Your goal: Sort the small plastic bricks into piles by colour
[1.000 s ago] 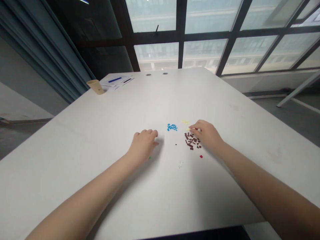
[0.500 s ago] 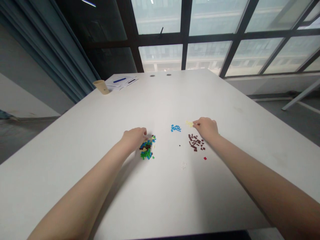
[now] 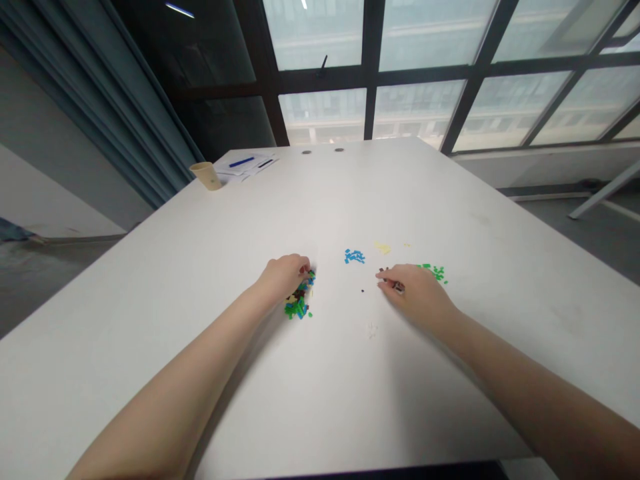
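My left hand (image 3: 286,275) rests at the top of a mixed heap of small building bricks (image 3: 299,307) in green, blue, brown and yellow. Its fingers are curled in a pinch, and what lies between them is too small to name. Over the pile of brown bricks (image 3: 399,287) sits my right hand (image 3: 417,290), thumb and forefinger slightly apart, with brown bricks showing between and behind them. Most of that pile is covered by the hand. Blue bricks (image 3: 355,257) and pale yellow bricks (image 3: 383,248) lie beyond; green bricks (image 3: 437,272) show past the right knuckles.
Some whitish bits (image 3: 373,330) and one small dark piece (image 3: 363,291) lie on the white table (image 3: 320,400). At the far left stand a paper cup (image 3: 206,176) and papers (image 3: 245,167) with a blue pen (image 3: 241,162). Windows rise behind the table.
My right hand has come from the yellow bricks toward me onto the brown pile, uncovering the green bricks and hiding the red piece. My left hand has shifted slightly right along the mixed heap.
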The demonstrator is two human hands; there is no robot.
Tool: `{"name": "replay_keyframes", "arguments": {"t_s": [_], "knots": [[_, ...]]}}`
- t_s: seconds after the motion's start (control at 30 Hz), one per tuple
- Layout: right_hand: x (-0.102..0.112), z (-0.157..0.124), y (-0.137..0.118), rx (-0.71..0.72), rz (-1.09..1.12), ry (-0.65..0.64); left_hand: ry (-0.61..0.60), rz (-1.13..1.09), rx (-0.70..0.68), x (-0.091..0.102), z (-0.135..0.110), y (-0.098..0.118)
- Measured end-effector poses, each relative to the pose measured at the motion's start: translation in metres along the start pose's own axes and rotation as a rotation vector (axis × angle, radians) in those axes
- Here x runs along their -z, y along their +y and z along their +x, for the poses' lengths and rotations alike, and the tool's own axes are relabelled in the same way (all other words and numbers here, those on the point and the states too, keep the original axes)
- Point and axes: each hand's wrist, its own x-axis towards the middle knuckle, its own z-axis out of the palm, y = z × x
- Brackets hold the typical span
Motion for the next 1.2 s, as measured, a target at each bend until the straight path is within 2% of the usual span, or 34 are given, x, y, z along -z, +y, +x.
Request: {"name": "replay_keyframes", "arguments": {"t_s": [0.2, 0.6, 0.67, 0.73, 0.8, 0.87, 0.97, 1.07, 1.2], "knots": [[-0.004, -0.005, 0.003, 0.062, 0.047, 0.011, -0.028, -0.106, -0.045, 0.005, -0.002, -0.001], [0.002, -0.006, 0.009, 0.097, 0.080, 0.026, 0.050, -0.144, -0.134, 0.000, 0.003, 0.007], [0.003, -0.005, 0.009, 0.109, 0.087, 0.036, 0.084, -0.232, -0.156, 0.003, 0.001, 0.010], [0.002, -0.005, 0.009, 0.157, 0.101, 0.069, 0.077, -0.413, -0.170, 0.007, -0.003, 0.018], [0.001, -0.006, 0.007, 0.244, 0.131, 0.138, -0.011, -0.696, -0.180, 0.013, -0.010, 0.032], [0.000, -0.008, 0.004, 0.350, 0.167, 0.210, -0.175, -1.049, -0.194, 0.017, -0.019, 0.049], [0.000, -0.012, -0.003, 0.462, 0.218, 0.253, -0.385, -1.448, -0.112, 0.018, -0.029, 0.072], [0.000, -0.015, -0.009, 0.505, 0.248, 0.236, -0.500, -1.640, -0.060, 0.013, -0.035, 0.084], [0.000, -0.015, -0.009, 0.554, 0.267, 0.202, -0.561, -1.686, -0.036, 0.005, -0.035, 0.086]]}}
